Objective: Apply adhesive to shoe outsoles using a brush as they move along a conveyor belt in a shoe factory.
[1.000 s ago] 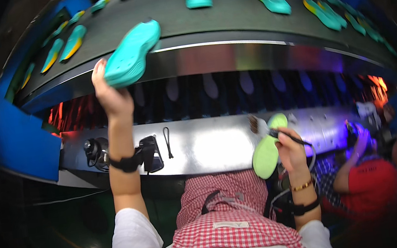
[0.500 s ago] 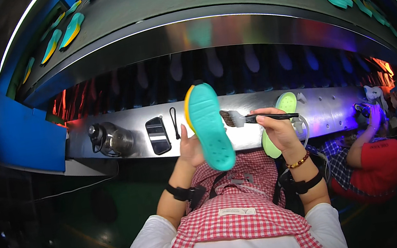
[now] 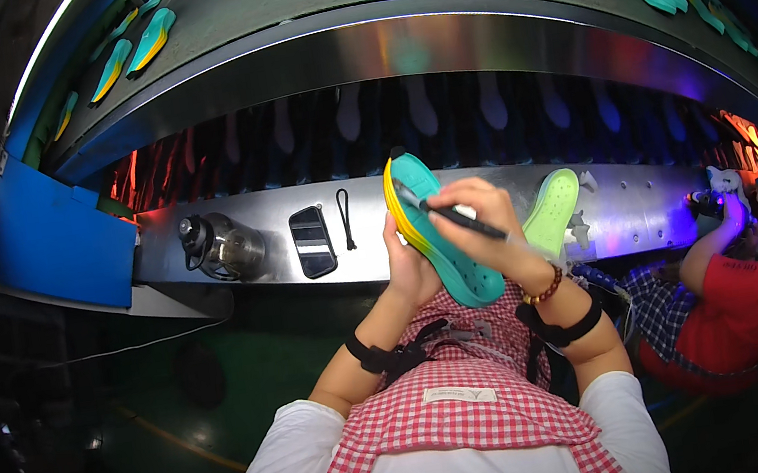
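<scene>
My left hand (image 3: 412, 270) is closed around the edge of a teal shoe sole (image 3: 462, 269) with a yellow side. The sole is tilted, its upper end pointing away from me over the metal bench, its lower end with small holes toward my apron. In my right hand (image 3: 503, 220) is a brush (image 3: 421, 203) with a black handle, gripped by the fingers. The bristle end lies over the upper part of the sole and appears to touch it. A pale green sole (image 3: 553, 209) rests on the bench, just right of my right hand.
On the metal bench (image 3: 275, 207) stand a dark clear bottle (image 3: 232, 246), a phone (image 3: 313, 242) and a black wrist strap (image 3: 346, 217). Beyond, a conveyor belt (image 3: 297, 51) carries several teal and yellow soles. A co-worker in a red shirt (image 3: 724, 311) works at the right.
The brush has moved left from beside the sole onto its upper part. My left hand has shifted right with the sole, which now leans more, lower end to the right.
</scene>
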